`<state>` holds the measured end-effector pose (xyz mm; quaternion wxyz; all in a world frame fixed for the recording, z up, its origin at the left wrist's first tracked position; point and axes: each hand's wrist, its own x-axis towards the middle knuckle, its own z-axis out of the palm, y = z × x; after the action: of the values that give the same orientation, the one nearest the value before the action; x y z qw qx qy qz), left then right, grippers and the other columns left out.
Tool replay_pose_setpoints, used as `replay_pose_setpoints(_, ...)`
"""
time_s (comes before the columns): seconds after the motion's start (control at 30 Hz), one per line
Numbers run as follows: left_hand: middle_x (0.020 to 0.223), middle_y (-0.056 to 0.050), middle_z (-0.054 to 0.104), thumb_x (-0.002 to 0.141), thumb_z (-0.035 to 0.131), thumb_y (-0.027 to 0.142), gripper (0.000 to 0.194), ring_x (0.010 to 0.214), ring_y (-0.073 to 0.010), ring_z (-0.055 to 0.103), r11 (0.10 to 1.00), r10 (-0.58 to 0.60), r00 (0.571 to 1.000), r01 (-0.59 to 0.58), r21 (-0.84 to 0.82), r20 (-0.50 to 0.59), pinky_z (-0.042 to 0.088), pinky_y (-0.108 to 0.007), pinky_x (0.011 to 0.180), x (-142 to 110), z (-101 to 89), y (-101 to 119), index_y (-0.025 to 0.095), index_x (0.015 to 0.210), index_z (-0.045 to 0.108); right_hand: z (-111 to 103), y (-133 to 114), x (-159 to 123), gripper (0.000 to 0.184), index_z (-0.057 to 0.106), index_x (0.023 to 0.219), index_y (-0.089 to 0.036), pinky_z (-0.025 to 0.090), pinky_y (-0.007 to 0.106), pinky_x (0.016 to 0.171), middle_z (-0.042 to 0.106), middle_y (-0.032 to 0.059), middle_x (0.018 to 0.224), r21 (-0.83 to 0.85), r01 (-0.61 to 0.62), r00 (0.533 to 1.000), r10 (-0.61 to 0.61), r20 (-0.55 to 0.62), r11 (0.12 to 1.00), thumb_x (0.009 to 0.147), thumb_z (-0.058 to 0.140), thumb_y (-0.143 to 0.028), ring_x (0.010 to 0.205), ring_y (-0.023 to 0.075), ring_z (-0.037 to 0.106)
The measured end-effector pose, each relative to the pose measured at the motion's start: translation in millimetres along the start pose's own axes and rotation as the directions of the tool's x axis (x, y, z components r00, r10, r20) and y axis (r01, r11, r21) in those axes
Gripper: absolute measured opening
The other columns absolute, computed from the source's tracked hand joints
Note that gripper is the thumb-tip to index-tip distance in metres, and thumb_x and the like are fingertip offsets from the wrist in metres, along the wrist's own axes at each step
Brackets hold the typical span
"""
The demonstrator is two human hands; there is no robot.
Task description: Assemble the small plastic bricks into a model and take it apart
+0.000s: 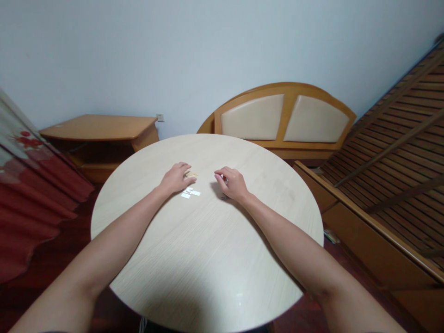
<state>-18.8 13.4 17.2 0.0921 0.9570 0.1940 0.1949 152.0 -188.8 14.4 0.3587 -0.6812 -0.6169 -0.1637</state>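
My left hand rests on the round table, its thumb and fingers apart around a small pile of thin tan pieces. Just below that thumb lie several small white rectangular pieces, some overlapping. To the right, my right hand hovers low over the tabletop with thumb and forefinger brought together. Whatever sits between those fingertips is too small to tell. Some small dark-and-white pieces show partly beneath the right hand, mostly hidden by it.
Behind the table stand a wooden desk on the left and a bed headboard with cream panels. A wooden bed rail and slatted boards run along the right. A red and white curtain hangs at left.
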Motion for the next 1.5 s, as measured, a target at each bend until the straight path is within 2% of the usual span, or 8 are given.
replay_pose_setpoints(0.17, 0.16, -0.016, 0.042, 0.095, 0.044, 0.057, 0.071, 0.15, -0.0292, 0.038, 0.984, 0.143, 0.981, -0.127, -0.126, 0.128, 0.028, -0.044, 0.126, 3.8, 19.9, -11.0, 0.01, 0.148, 0.05, 0.5, 0.4, 0.0, 0.021, 0.072, 0.098, -0.02, 0.044, 0.033, 0.078, 0.074, 0.0064, 0.092, -0.011, -0.008, 1.0, 0.008, 0.013, 1.0, 0.1, 0.052, -0.026, 0.08, 0.0192, 0.063)
replay_pose_setpoints(0.27, 0.162, -0.014, 0.039, 0.098, 0.035, 0.06, 0.073, 0.153, -0.027, 0.033, 0.972, 0.173, 0.97, -0.14, -0.189, 0.172, 0.023, -0.043, 0.128, 6.8, 27.3, -16.9, 0.01, 0.149, 0.049, 1.0, 0.6, 0.0, 0.023, 0.073, 0.098, -0.019, 0.043, 0.033, 0.078, 0.074, 0.0065, 0.091, -0.018, -0.015, 1.0, 0.016, 0.027, 1.0, 0.1, 0.051, -0.026, 0.08, 0.0195, 0.063)
replay_pose_setpoints(0.5, 0.158, -0.013, 0.046, 0.097, 0.033, 0.066, 0.076, 0.15, -0.0264, 0.038, 0.961, 0.15, 0.974, -0.103, -0.256, 0.171, 0.025, -0.043, 0.128, 15.6, 36.6, -30.0, 0.012, 0.146, 0.055, 2.4, -0.1, 0.2, 0.025, 0.074, 0.098, -0.019, 0.043, 0.032, 0.079, 0.074, 0.007, 0.093, -0.022, -0.023, 0.998, 0.024, 0.052, 0.999, 0.101, 0.05, -0.027, 0.083, 0.02, 0.064)
replay_pose_setpoints(0.73, 0.151, -0.011, 0.054, 0.095, 0.044, 0.064, 0.067, 0.146, -0.0269, 0.046, 0.944, 0.099, 0.986, -0.05, -0.327, 0.137, 0.03, -0.043, 0.126, 18.6, 38.8, -40.1, 0.016, 0.139, 0.063, 1.4, 0.6, 0.3, 0.027, 0.074, 0.098, -0.019, 0.044, 0.033, 0.08, 0.073, 0.0073, 0.093, -0.015, -0.052, 0.997, 0.053, 0.062, 0.999, 0.101, 0.048, -0.027, 0.084, 0.0205, 0.064)
replay_pose_setpoints(1.07, 0.151, -0.01, 0.054, 0.097, 0.043, 0.049, 0.057, 0.147, -0.0257, 0.043, 0.981, -0.03, 0.994, 0.049, -0.187, 0.102, 0.03, -0.04, 0.125, 22.0, 41.7, -56.8, 0.016, 0.14, 0.062, 6.0, 31.3, 0.7, 0.032, 0.074, 0.101, -0.018, 0.052, 0.035, 0.087, 0.074, 0.0103, 0.101, 0.094, -0.242, 0.968, 0.248, -0.047, 0.966, 0.101, 0.045, -0.031, 0.093, 0.0221, 0.068)
replay_pose_setpoints(1.17, 0.153, -0.011, 0.051, 0.098, 0.042, 0.048, 0.058, 0.148, -0.0258, 0.042, 0.983, -0.011, 0.993, 0.031, -0.181, 0.115, 0.029, -0.04, 0.126, 21.7, 40.6, -52.9, 0.015, 0.141, 0.06, 9.8, 46.6, -2.3, 0.033, 0.071, 0.119, -0.018, 0.053, 0.04, 0.096, 0.072, 0.0123, 0.12, 0.085, -0.287, 0.958, 0.285, 0.034, 0.954, 0.098, 0.052, -0.034, 0.102, 0.0235, 0.069)
replay_pose_setpoints(1.27, 0.155, -0.01, 0.05, 0.098, 0.042, 0.052, 0.059, 0.149, -0.0254, 0.04, 0.98, 0.025, 0.99, 0.003, -0.2, 0.14, 0.027, -0.04, 0.127, 22.1, 40.3, -45.7, 0.016, 0.142, 0.06, 15.9, 58.4, -5.9, 0.046, 0.064, 0.135, -0.018, 0.048, 0.043, 0.11, 0.065, 0.0134, 0.138, 0.082, -0.236, 0.958, 0.217, 0.189, 0.968, 0.093, 0.061, -0.037, 0.124, 0.026, 0.063)
replay_pose_setpoints(1.5, 0.155, -0.009, 0.05, 0.098, 0.038, 0.061, 0.066, 0.149, -0.0274, 0.041, 0.967, 0.079, 0.987, -0.042, -0.25, 0.141, 0.028, -0.041, 0.127, 21.9, 41.3, -31.1, 0.017, 0.142, 0.061, 32.2, 73.3, 2.7, 0.032, 0.074, 0.122, -0.021, 0.044, 0.043, 0.115, 0.068, 0.0107, 0.135, 0.228, -0.124, 0.948, 0.047, 0.315, 0.966, 0.096, 0.06, -0.032, 0.13, 0.0243, 0.062)
